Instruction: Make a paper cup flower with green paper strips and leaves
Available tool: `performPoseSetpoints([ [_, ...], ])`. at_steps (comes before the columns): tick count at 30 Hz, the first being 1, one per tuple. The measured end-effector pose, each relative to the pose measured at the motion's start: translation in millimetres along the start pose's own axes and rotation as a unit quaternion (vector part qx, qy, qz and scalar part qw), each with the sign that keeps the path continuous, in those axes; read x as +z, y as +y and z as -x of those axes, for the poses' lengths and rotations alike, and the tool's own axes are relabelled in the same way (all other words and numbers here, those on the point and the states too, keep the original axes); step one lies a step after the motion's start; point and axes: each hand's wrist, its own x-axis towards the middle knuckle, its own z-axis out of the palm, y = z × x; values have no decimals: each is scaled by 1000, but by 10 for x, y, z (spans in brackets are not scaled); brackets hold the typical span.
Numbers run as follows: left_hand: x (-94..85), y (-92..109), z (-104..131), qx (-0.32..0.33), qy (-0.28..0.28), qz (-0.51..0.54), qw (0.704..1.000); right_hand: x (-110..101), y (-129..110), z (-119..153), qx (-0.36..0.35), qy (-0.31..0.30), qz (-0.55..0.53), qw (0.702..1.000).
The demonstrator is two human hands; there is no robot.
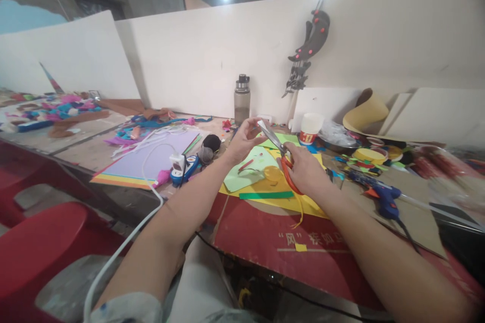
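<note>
Scissors (273, 137) sit in my right hand (305, 169), fingers wrapped on the orange handles. Long axis runs diagonally: handles low and near me, blades pointing up-left and away, tips right at the fingertips of my left hand (247, 139). Left looks pinched on a small white piece (261, 124); it lies just right of those fingertips, overlapping the blade tips in view. Left is nearer the piece, right owns the handles. Can't tell blade gap or actual contact.

Looks: piece is pale, flat, narrow; blades grey metal. Both are over the worktop's coloured sheets. Below: yellow sheet (273, 205) with green strip (266, 195) on it. Paper cup (308, 131) stands beyond my right hand, glue gun (388, 202) off to the right.
</note>
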Motion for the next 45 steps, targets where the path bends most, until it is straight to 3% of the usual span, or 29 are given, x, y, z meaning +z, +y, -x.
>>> performPoseSetpoints([
  [3, 60, -39, 32, -2, -6, -6, 1000, -9, -19, -4, 8, 0, 14, 1000],
  [10, 171, -94, 54, 23, 59, -1, 998, -37, -81, 14, 37, -1, 28, 999],
  [25, 169, -104, 34, 30, 79, -9, 996, -127, -99, -1, 54, -45, 80, 994],
  [34, 97, -67, 39, -62, -4, 35, 997, -79, -45, -21, 42, -43, 17, 998],
  [39, -30, -19, -18, -61, 15, 16, 998, -83, -7, -22, 18, -40, -20, 999],
  [45, -191, 90, -82, -34, 32, -7, 999, -144, -26, -23, 36, -71, 61, 995],
])
